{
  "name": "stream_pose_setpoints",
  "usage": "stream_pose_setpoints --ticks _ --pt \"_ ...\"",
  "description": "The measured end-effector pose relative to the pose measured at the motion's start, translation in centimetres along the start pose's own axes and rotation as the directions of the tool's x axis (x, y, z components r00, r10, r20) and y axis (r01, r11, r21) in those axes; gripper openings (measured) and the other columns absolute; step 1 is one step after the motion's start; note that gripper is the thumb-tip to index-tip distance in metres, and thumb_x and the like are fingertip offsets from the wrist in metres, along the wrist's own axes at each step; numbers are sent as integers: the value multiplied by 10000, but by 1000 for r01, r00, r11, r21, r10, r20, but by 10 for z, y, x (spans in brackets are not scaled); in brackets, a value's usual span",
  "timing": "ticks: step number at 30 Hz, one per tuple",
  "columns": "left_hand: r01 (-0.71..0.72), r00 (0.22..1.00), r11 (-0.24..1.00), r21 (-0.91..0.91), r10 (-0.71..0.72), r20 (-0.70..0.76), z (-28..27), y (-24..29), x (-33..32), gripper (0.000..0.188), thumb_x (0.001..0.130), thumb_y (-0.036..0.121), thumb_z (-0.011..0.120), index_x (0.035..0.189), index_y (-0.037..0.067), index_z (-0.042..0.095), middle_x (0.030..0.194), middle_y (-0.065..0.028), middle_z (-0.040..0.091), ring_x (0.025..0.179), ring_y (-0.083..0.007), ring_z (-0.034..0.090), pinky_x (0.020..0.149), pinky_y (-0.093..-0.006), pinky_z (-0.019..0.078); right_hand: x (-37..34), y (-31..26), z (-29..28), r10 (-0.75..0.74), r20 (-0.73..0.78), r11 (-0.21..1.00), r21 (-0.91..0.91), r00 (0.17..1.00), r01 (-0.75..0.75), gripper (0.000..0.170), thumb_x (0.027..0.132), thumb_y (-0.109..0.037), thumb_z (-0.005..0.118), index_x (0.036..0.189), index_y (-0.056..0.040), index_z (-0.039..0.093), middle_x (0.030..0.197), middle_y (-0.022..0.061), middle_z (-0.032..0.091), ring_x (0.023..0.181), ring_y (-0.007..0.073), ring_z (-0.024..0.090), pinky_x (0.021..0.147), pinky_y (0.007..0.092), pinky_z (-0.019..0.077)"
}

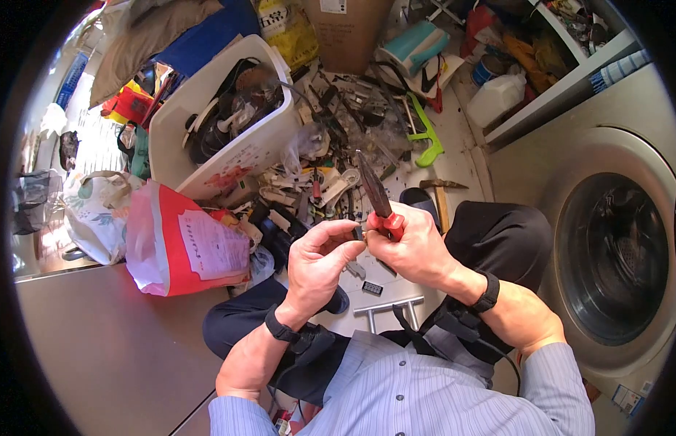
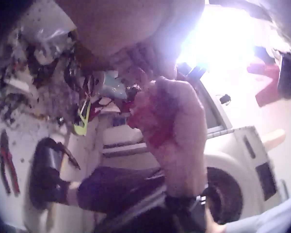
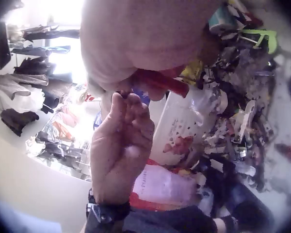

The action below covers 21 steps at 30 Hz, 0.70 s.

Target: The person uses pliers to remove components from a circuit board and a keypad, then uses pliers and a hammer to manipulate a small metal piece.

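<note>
Red-handled pliers point upward from my right hand, which grips them by the handles; their metal jaws look closed. Thumb and forefinger of my left hand pinch a small dark piece, right beside the right hand's fingertips. The right wrist view shows the left hand with its fingers curled and the dark piece at the fingertips, below a red handle. In the left wrist view the right hand is curled round the red handles, partly blurred.
Scrap parts cover the floor ahead, beside a white bin of cables. A hammer lies near the right knee, and a black block between the legs. A red-and-white bag stands left, a washing machine right.
</note>
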<state>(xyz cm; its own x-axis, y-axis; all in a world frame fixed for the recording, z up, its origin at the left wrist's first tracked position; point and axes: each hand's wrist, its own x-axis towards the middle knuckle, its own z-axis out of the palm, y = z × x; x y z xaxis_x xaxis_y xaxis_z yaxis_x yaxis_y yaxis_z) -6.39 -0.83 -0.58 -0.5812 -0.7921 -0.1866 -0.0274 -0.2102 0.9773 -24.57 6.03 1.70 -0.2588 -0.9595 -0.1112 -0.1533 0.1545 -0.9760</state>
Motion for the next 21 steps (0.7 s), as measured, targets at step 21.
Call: stream_pose_setpoints --ticks 21 --pt "281 958 711 -644 -242 151 -15 -10 12 269 1022 166 663 1267 55 661 1057 -43 706 935 -153 639 767 -300 520 5 3 -16 -38 -55 974 219 998 49 74 900 -6 658 869 -45 603 765 -41 568 695 36 488 597 248 422"
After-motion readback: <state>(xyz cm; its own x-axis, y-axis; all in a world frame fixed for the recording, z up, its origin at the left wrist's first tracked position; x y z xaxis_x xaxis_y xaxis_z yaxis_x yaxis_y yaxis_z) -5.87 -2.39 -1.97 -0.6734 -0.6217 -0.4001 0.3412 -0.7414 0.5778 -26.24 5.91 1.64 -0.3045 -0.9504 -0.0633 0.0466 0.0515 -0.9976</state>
